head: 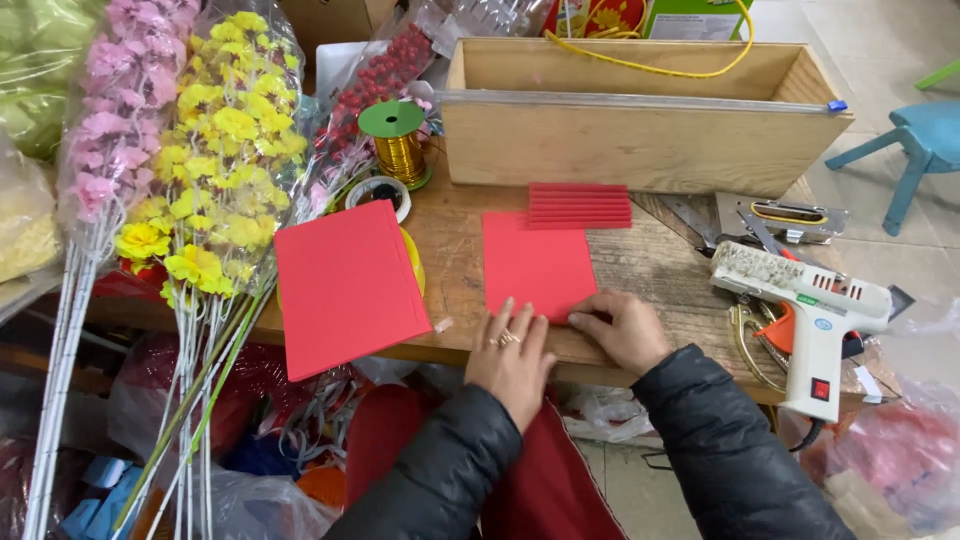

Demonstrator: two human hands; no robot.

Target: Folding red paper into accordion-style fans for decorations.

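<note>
A red paper sheet (535,262) lies on the wooden table (455,260), its far end folded into accordion pleats (579,205). My left hand (512,360) rests flat at the sheet's near edge, fingers spread, a ring on one finger. My right hand (620,325) presses the sheet's near right corner with its fingertips. Both arms wear dark padded sleeves.
A stack of red paper (345,285) overhangs the table's left front edge. A white glue gun (815,305), scissors and a stapler (790,220) lie right. A wooden crate (640,115) stands behind. Gold wire spool (398,140), tape roll, wrapped artificial flowers (215,150) left.
</note>
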